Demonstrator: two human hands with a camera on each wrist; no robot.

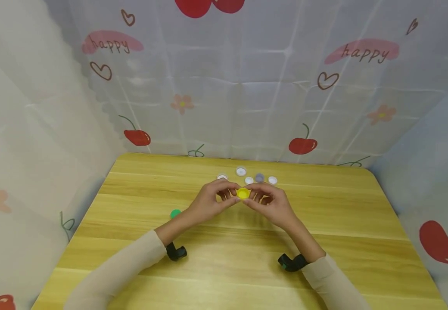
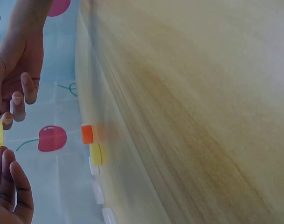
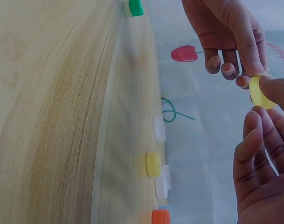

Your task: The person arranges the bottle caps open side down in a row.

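A yellow bottle cap (image 1: pixel 243 193) is held up over the table, hollow side facing the head camera. My left hand (image 1: pixel 213 197) pinches its left edge between thumb and index finger. From the other side, the thumb and index finger of my right hand (image 1: pixel 272 204) pinch the same cap. In the right wrist view the cap (image 3: pixel 261 94) shows edge-on between both hands. At the left edge of the left wrist view, it is partly cut off. Another yellow cap (image 3: pixel 153 164) and an orange cap (image 3: pixel 161 216) stand on the table, hidden behind my hands in the head view.
Several white caps (image 1: pixel 241 172) and a greyish cap (image 1: pixel 259 177) lie near the table's back edge. Beside my left forearm is a green cap (image 1: pixel 175 213), partly covered. A printed curtain (image 1: pixel 231 107) surrounds the wooden table (image 1: pixel 231 275).
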